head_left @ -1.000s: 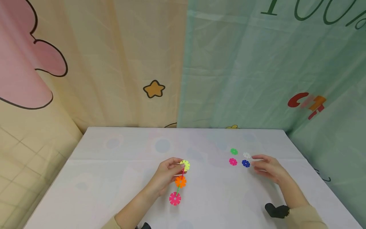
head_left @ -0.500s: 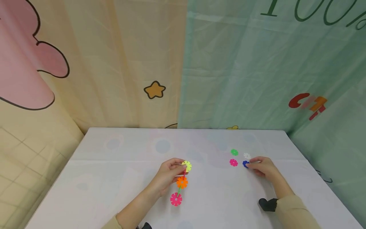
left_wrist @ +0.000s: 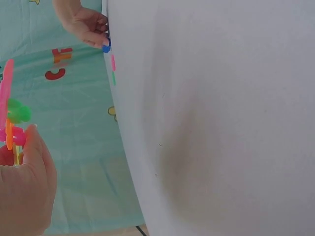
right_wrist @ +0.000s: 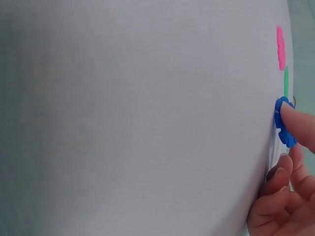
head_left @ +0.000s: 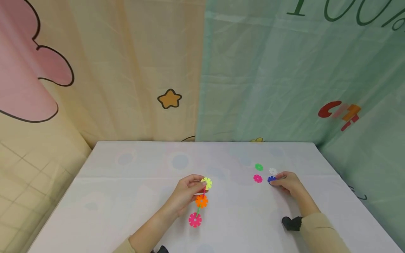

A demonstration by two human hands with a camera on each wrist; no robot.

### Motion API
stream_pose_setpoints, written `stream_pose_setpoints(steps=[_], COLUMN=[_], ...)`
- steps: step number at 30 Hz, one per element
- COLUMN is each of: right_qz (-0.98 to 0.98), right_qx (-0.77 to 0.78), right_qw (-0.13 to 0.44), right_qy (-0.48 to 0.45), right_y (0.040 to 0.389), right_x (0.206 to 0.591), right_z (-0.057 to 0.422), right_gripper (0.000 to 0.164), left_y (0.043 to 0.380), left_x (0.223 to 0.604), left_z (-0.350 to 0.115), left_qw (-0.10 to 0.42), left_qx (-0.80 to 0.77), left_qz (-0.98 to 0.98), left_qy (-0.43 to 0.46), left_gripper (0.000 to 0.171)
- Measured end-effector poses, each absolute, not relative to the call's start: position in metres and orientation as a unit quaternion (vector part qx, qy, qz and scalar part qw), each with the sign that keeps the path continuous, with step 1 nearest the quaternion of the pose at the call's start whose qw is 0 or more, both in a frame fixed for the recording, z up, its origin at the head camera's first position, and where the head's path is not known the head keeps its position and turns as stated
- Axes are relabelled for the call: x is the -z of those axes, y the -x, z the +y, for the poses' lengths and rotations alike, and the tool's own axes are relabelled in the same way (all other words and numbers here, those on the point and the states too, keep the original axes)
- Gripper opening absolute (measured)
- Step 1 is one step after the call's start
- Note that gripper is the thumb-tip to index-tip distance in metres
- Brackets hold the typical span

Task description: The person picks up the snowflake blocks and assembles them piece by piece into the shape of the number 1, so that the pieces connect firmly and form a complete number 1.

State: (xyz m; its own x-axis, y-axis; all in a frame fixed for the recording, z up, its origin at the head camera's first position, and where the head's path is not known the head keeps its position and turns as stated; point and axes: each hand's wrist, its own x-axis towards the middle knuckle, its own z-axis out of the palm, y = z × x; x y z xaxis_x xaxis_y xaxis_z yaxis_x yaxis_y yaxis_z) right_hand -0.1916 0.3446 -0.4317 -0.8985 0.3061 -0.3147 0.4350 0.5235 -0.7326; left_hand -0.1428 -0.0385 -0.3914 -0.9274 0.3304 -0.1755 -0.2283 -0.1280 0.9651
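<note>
The person's two hands are apart. The right hand [head_left: 290,183], spread just beside the blue disc [right_wrist: 280,123] a second ago, has closed on it: thumb and fingertips now pinch the disc, which stands tilted at the far right of the desk [head_left: 126,211]. Whether it has fully left the surface cannot be told. The left hand [head_left: 185,195] has barely shifted and still pinches the yellow disc [head_left: 207,183] at the top of a joined chain. Below that come a narrow pink piece [head_left: 204,192], the orange disc [head_left: 198,201], a narrow green piece [head_left: 198,211] and the lower pink disc [head_left: 191,220]; the narrow ones look like discs seen edge-on.

Near the right hand, the white disc [head_left: 273,171], the loose pink disc [head_left: 257,178] and the loose green disc [head_left: 259,167] lie where they lay. The change suggests a loose piece is being picked up while the chain is kept steady. Beyond the desk's far edge hangs a green curtain [head_left: 269,88]
</note>
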Motion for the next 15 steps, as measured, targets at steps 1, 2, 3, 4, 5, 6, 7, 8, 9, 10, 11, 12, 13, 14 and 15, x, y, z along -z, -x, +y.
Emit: stream_pose_setpoints(steps=[1, 2, 3, 4, 5, 6, 7, 8, 9, 10, 11, 12, 13, 14, 15], right_qz=[0.869, 0.868, 0.867, 0.866, 0.864, 0.862, 0.861, 0.861, 0.862, 0.863, 0.864, 0.866, 0.869, 0.872, 0.873], right_qx=[0.440, 0.441, 0.444, 0.447, 0.451, 0.456, 0.460, 0.462, 0.463, 0.464, 0.464, 0.461, 0.458, 0.456, 0.456], right_qw=[0.075, 0.077, 0.080, 0.083, 0.087, 0.090, 0.094, 0.097, 0.099, 0.101, 0.103, 0.104, 0.106, 0.107, 0.109], right_qy=[-0.212, -0.212, -0.211, -0.210, -0.205, -0.202, -0.195, -0.189, -0.180, -0.174, -0.167, -0.160, -0.152, -0.144, -0.134], right_y=[0.191, 0.191, 0.191, 0.190, 0.190, 0.190, 0.189, 0.189, 0.189, 0.188, 0.188, 0.188, 0.187, 0.187, 0.187], right_x=[0.431, 0.430, 0.430, 0.429, 0.428, 0.426, 0.425, 0.423, 0.420, 0.418, 0.415, 0.412, 0.410, 0.407, 0.405], right_z=[0.344, 0.344, 0.343, 0.343, 0.343, 0.343, 0.342, 0.342, 0.341, 0.340, 0.338, 0.336, 0.334, 0.331, 0.328], right_gripper=[0.041, 0.038, 0.036, 0.033, 0.031, 0.028, 0.027, 0.026, 0.026, 0.027, 0.028, 0.031, 0.033, 0.034, 0.036], left_y=[0.143, 0.142, 0.142, 0.142, 0.141, 0.141, 0.141, 0.141, 0.141, 0.141, 0.141, 0.141, 0.140, 0.140, 0.140], left_x=[0.391, 0.391, 0.391, 0.391, 0.391, 0.391, 0.390, 0.390, 0.390, 0.390, 0.390, 0.389, 0.389, 0.389, 0.389], left_z=[-0.039, -0.038, -0.038, -0.038, -0.038, -0.038, -0.038, -0.038, -0.038, -0.038, -0.038, -0.038, -0.038, -0.038, -0.038], left_qw=[0.186, 0.186, 0.186, 0.187, 0.187, 0.187, 0.186, 0.185, 0.184, 0.184, 0.183, 0.183, 0.182, 0.183, 0.183], left_qx=[-0.750, -0.749, -0.749, -0.748, -0.747, -0.746, -0.746, -0.746, -0.746, -0.746, -0.746, -0.746, -0.746, -0.745, -0.745], left_qz=[0.634, 0.634, 0.635, 0.636, 0.637, 0.638, 0.638, 0.638, 0.638, 0.638, 0.639, 0.639, 0.639, 0.640, 0.641], left_qy=[-0.040, -0.040, -0.039, -0.039, -0.038, -0.038, -0.038, -0.039, -0.040, -0.040, -0.040, -0.040, -0.040, -0.040, -0.040], left_gripper=[0.033, 0.033, 0.033, 0.033, 0.033, 0.033, 0.033, 0.033, 0.033, 0.033, 0.033, 0.033, 0.033, 0.033, 0.033])
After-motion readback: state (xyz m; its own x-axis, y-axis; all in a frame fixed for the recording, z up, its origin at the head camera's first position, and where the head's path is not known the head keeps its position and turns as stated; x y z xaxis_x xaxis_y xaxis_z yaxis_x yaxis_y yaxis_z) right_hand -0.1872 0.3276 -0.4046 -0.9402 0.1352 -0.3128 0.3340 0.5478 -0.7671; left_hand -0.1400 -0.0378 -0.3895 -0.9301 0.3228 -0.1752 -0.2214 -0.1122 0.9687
